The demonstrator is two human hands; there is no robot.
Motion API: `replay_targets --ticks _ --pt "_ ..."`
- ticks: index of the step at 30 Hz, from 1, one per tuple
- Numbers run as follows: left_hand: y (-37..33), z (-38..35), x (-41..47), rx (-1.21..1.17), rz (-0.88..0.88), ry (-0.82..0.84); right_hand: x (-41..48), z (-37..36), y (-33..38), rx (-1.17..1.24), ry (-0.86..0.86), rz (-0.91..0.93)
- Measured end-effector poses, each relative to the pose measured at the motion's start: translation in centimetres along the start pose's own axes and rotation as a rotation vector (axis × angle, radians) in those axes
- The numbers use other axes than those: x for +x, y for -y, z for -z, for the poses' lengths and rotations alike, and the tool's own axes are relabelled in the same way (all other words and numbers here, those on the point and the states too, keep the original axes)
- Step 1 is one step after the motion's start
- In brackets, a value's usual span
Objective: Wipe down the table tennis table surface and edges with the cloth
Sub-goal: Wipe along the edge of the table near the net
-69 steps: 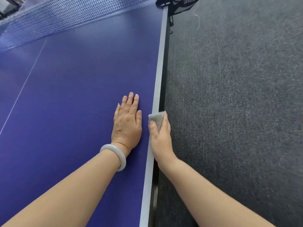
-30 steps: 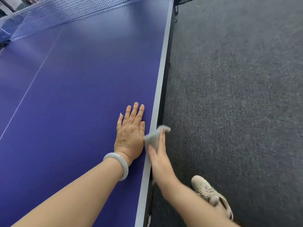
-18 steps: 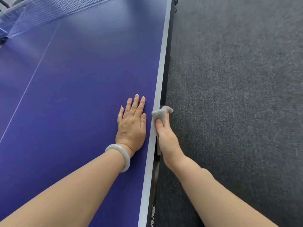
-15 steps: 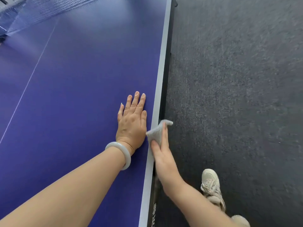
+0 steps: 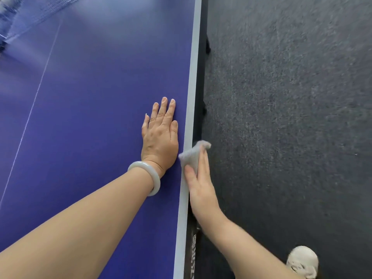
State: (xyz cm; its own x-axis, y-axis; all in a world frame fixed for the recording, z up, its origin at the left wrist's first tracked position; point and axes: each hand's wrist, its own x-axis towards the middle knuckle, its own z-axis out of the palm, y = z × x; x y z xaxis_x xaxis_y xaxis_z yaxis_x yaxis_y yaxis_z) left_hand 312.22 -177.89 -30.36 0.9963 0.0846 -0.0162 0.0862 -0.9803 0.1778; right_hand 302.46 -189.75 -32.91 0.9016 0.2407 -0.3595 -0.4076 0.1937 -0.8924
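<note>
Cream-coloured and blurred, a shoe [image 5: 303, 261] shows at the bottom right on the dark grey carpet [image 5: 281, 97]. Just ahead of it, the right hand [image 5: 199, 184] reaches along the side of the table tennis table [image 5: 90, 97]. Its thumb lies on top and its fingers run down the outer face, pinching the grey cloth [image 5: 192, 156] over the white edge stripe [image 5: 191, 87]. Just left of the cloth, the left hand [image 5: 160, 135] lies flat on the blue surface, palm down, fingers straight and close together. A pale bracelet [image 5: 148, 176] circles its wrist. Farther off, a thin white centre line [image 5: 36, 93] crosses the blue top. The net [image 5: 30, 15] is blurred in the far left corner.
</note>
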Motion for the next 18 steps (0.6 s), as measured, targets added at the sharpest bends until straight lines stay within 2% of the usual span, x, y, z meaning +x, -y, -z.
replay_targets --ticks 2,4,11,14,18 --pt "-0.1 0.1 0.0 -0.007 -0.001 -0.005 -5.0 -0.7 -2.5 -0.039 0.024 -0.015" --pt "-0.3 0.1 0.1 -0.014 -0.004 -0.004 -6.3 -0.9 -3.4 -0.078 0.029 -0.051" --pt "0.1 0.0 0.3 -0.043 -0.003 -0.013 2.4 -0.8 1.0 -0.095 -0.099 -0.089" --pt "0.3 0.0 0.3 -0.058 -0.018 -0.047 -1.8 -1.4 -0.8 -0.186 -0.053 -0.097" --pt "0.2 -0.1 0.0 -0.140 -0.014 -0.087 -7.2 -1.7 -3.1 -0.192 0.025 -0.130"
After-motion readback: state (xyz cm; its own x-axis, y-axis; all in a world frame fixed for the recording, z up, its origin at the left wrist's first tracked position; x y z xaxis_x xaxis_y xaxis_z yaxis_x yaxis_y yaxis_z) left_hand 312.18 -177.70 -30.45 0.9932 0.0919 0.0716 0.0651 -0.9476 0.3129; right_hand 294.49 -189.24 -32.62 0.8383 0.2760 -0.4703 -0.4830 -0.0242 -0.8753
